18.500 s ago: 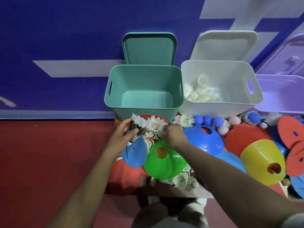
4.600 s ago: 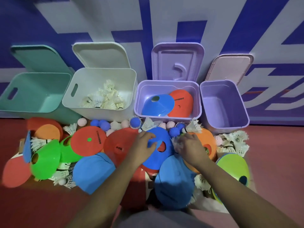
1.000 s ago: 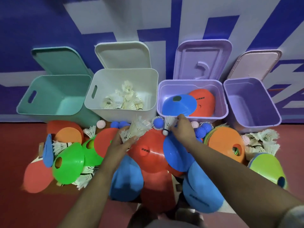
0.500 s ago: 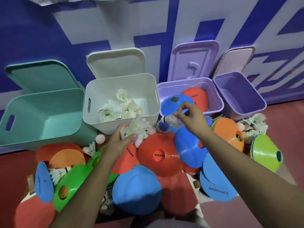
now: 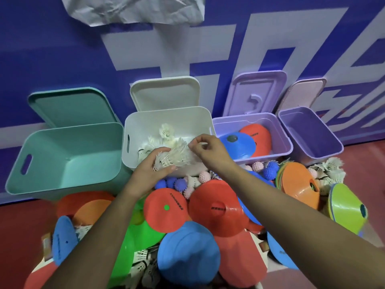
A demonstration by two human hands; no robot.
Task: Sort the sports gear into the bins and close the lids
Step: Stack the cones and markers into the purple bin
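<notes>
White shuttlecocks gripped as a bunch by left hand over white bin front rim; right hand fingertips pinched alongside, contents cannot be determined

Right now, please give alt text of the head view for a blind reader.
The left hand holds a bunch of shuttlecocks over the open white bin, the right hand close beside with curled fingers. An empty teal bin stands left of it, a purple bin with two disc cones right; cones and spiky balls lie in front.
</notes>
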